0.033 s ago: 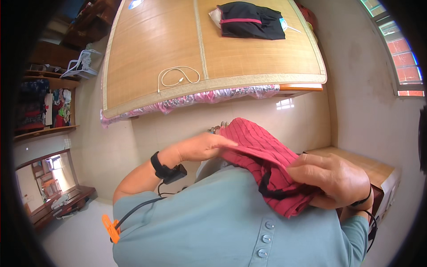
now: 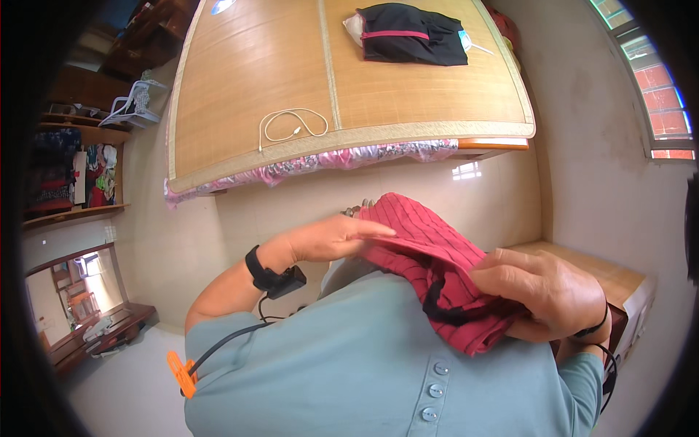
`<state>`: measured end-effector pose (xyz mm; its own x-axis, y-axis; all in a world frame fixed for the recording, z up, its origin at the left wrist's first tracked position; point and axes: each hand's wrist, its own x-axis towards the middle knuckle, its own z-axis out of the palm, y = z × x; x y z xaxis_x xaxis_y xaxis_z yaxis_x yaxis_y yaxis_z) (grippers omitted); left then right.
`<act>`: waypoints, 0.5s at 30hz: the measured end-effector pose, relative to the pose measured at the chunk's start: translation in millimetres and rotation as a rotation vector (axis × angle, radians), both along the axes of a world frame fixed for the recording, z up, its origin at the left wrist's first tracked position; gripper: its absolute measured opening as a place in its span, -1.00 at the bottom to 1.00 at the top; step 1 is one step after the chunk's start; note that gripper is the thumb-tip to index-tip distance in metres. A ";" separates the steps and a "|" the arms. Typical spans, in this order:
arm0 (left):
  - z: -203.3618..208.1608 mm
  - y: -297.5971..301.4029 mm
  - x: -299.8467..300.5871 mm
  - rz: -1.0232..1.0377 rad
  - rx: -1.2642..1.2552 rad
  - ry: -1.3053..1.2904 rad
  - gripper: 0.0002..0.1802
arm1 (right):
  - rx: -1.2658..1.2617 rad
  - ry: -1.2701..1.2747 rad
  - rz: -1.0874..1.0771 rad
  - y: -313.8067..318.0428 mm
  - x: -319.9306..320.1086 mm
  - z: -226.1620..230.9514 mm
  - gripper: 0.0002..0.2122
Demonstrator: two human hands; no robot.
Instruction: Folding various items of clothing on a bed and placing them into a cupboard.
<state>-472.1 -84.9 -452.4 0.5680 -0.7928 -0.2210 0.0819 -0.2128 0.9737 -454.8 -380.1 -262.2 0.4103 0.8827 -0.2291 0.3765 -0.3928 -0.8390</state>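
Note:
A crimson cloth garment point(image 2: 429, 226) with thin dark stripes hangs in front of my body, its kind unclear. My left hand point(image 2: 328, 239) is at the garment's upper left edge, a finger stretched along the folded rim and the other fingertips partly hidden and blurred. On the opposite side my right hand point(image 2: 542, 291) is closed around the cloth, gripping it between thumb and bent fingers. Between the hands the edge is drawn out, showing a fold opening below it. A black strip point(image 2: 440, 309) lies across the lower part of the garment.
Ahead is a bed with a woven mat point(image 2: 247, 65), holding a white cable point(image 2: 295, 113) and a dark folded garment point(image 2: 415, 35) with a pink stripe. A low wooden cabinet point(image 2: 593, 269) stands at my right. Shelves with clothes point(image 2: 98, 175) and a white chair point(image 2: 135, 102) are at far left.
My left hand's fingers have shifted very slightly along the garment's edge. The right hand and the rest look the same.

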 end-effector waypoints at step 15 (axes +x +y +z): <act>83.1 -32.0 16.6 -0.152 -0.495 -0.344 -0.21 | 0.007 0.432 -0.127 2.2 19.5 -20.4 -0.59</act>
<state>-455.5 -116.9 -369.3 0.4142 -0.8322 0.3687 -0.2498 0.2856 0.9252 -435.2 -378.0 -282.6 0.3834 0.8337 -0.3974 -0.0599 -0.4069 -0.9115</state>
